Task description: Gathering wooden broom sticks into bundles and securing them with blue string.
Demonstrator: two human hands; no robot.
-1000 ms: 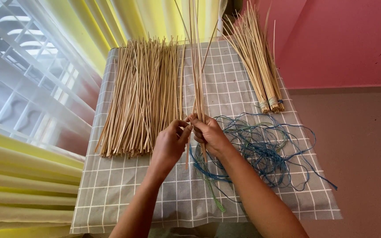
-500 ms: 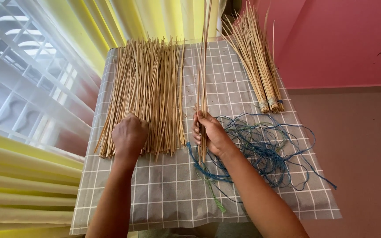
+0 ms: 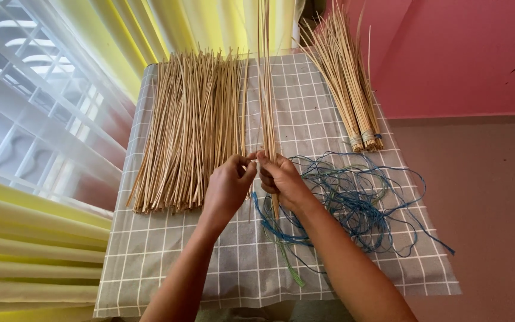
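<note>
My right hand [image 3: 282,179] grips a thin bundle of long pale sticks [image 3: 265,89] that stands nearly upright over a grey checked cloth [image 3: 168,280]. My left hand [image 3: 229,186] is beside it, its fingertips pinching a single stick against the bundle. A broad loose pile of sticks [image 3: 192,128] lies flat just left of my hands. A tangle of blue and green string [image 3: 353,200] lies on the cloth to the right, running under my right hand.
A tied bundle of sticks [image 3: 347,83] lies at the back right of the cloth. Yellow and white curtains [image 3: 37,149] hang on the left. A pink wall [image 3: 448,53] stands behind, with brown floor [image 3: 490,197] to the right.
My left hand left the loose pile and came back to the bundle with a stick. The right hand stayed with its bundle.
</note>
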